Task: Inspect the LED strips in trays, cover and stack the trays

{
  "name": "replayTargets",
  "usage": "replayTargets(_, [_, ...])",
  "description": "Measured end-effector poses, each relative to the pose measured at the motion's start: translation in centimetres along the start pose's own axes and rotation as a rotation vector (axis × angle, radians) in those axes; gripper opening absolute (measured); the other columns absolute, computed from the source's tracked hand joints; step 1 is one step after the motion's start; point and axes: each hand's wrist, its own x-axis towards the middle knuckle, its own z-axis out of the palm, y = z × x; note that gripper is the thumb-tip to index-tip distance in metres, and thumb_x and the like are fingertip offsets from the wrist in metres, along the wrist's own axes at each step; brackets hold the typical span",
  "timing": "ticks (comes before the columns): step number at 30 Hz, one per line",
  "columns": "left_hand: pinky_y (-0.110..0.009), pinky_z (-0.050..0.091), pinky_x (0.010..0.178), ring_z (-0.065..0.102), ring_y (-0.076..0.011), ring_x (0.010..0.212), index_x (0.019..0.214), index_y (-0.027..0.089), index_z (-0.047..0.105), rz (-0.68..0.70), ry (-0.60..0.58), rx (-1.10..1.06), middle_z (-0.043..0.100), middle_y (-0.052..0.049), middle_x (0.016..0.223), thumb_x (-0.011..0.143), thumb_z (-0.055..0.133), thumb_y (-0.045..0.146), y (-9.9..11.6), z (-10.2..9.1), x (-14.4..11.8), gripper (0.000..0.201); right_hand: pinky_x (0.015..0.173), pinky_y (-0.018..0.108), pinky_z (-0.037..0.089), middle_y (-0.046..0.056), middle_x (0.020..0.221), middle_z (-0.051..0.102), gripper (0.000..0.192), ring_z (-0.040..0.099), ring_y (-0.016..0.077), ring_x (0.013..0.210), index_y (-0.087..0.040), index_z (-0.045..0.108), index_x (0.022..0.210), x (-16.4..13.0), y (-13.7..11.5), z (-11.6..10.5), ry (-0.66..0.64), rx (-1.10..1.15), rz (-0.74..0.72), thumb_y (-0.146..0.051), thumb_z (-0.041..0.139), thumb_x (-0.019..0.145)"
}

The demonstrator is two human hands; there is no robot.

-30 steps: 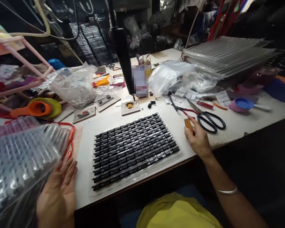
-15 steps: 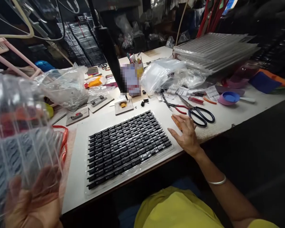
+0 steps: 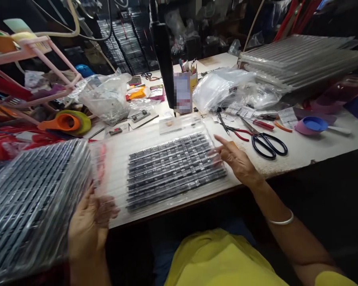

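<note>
A clear ribbed plastic tray (image 3: 170, 129) hovers low over a tray filled with rows of small black components (image 3: 176, 169) on the white table. My left hand (image 3: 88, 224) grips the clear tray's near left corner, fingers showing through the plastic. My right hand (image 3: 237, 161) is at its right edge with the fingers spread and the index finger stretched out, touching the plastic. A small orange-brown piece lies just behind that hand.
A stack of filled trays (image 3: 32, 206) sits tilted at my left. Black scissors (image 3: 267, 143), red-handled pliers (image 3: 240, 134) and a blue bowl (image 3: 312, 125) lie to the right. Behind stand a black post (image 3: 165, 59), plastic bags (image 3: 220, 85) and stacked clear trays (image 3: 301, 55).
My left hand swung the clear tray from the left side over the components. My right hand left the table and reached to the tray's right edge.
</note>
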Motion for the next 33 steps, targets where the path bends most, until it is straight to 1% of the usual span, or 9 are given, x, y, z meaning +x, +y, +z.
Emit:
replayTargets(3, [-0.029,0.050,0.062,0.061,-0.0172,0.074,0.111,0.020,0.063,0.114,-0.024,0.260,0.064,-0.001,0.082,0.066,0.066,0.054,-2.0,0.0,0.8,0.056,0.051,0.026,0.045,0.002,0.086,0.059,0.063,0.052,0.0106,0.054,-0.017,0.048,0.136,0.5,0.0,0.1,-0.005,-0.120,0.114,-0.053,0.053,0.085])
replayTargets(7, [-0.041,0.045,0.092,0.056,-0.0276,0.105,0.103,0.014,0.067,0.309,-0.130,0.576,0.063,-0.011,0.105,0.070,0.058,0.057,-3.7,-0.1,1.7,0.055,0.060,0.029,0.046,0.004,0.075,0.063,0.057,0.057,0.0159,0.062,-0.014,0.060,0.124,0.6,1.0,-0.8,0.009,-0.490,0.122,-0.054,0.049,0.086])
replayTargets(11, [-0.043,0.039,0.101,0.052,-0.0275,0.116,0.114,0.015,0.063,0.338,-0.158,0.564,0.060,-0.012,0.119,0.075,0.055,0.054,-3.8,0.3,1.8,0.056,0.068,0.035,0.050,0.009,0.091,0.069,0.055,0.065,0.0223,0.073,-0.019,0.066,0.114,1.2,2.8,-2.1,0.088,-0.618,0.101,-0.060,0.043,0.086])
replayTargets(14, [-0.040,0.037,0.105,0.050,-0.0244,0.121,0.121,0.018,0.060,0.331,-0.220,0.549,0.057,-0.010,0.129,0.080,0.052,0.050,-3.2,0.6,1.9,0.053,0.073,0.040,0.052,0.009,0.092,0.068,0.058,0.066,0.0250,0.077,-0.019,0.065,0.113,2.2,4.3,-2.9,0.104,-0.624,0.104,-0.064,0.039,0.086])
replayTargets(19, [-0.037,0.037,0.107,0.049,-0.0227,0.125,0.128,0.017,0.055,0.280,-0.332,0.529,0.055,-0.009,0.134,0.083,0.051,0.048,-2.2,1.1,2.4,0.055,0.097,0.050,0.041,0.016,0.113,0.062,0.063,0.056,0.0321,0.109,-0.014,0.064,0.112,3.9,5.5,-2.8,0.229,-0.740,-0.102,-0.064,0.036,0.086])
replayTargets(23, [-0.038,0.033,0.110,0.046,-0.0230,0.128,0.133,0.014,0.050,0.250,-0.394,0.537,0.052,-0.010,0.138,0.085,0.048,0.047,-1.6,1.7,3.2,0.058,0.095,0.040,0.045,0.011,0.114,0.062,0.043,0.057,0.0241,0.105,-0.018,0.060,0.119,4.0,4.4,-0.7,0.019,-0.637,-0.081,-0.045,0.037,0.093])
replayTargets(26, [-0.039,0.030,0.111,0.043,-0.0239,0.130,0.134,0.012,0.048,0.301,-0.415,0.616,0.050,-0.011,0.139,0.086,0.044,0.046,-2.0,2.3,3.8,0.058,0.092,0.043,0.044,0.014,0.117,0.058,0.042,0.052,0.0268,0.103,-0.012,0.056,0.126,3.8,3.3,0.9,-0.034,-0.857,-0.108,-0.031,0.034,0.095])
replayTargets(31, [-0.059,0.031,0.102,0.048,-0.0317,0.121,0.135,0.017,0.047,0.383,-0.237,1.126,0.056,-0.015,0.131,0.093,0.028,0.034,-2.3,3.9,3.1,0.050,0.080,0.041,0.043,0.017,0.118,0.057,0.047,0.049,0.0293,0.099,-0.007,0.048,0.134,4.0,1.9,2.2,-0.155,-1.237,-0.104,-0.008,0.031,0.090])
replayTargets(33, [-0.062,0.032,0.098,0.048,-0.0325,0.120,0.136,0.016,0.045,0.396,-0.219,1.294,0.058,-0.017,0.127,0.094,0.025,0.030,-1.7,4.6,2.4,0.049,0.080,0.042,0.041,0.019,0.113,0.059,0.051,0.050,0.0302,0.098,-0.003,0.047,0.133,4.4,1.6,2.4,-0.197,-1.312,-0.123,-0.001,0.032,0.084])
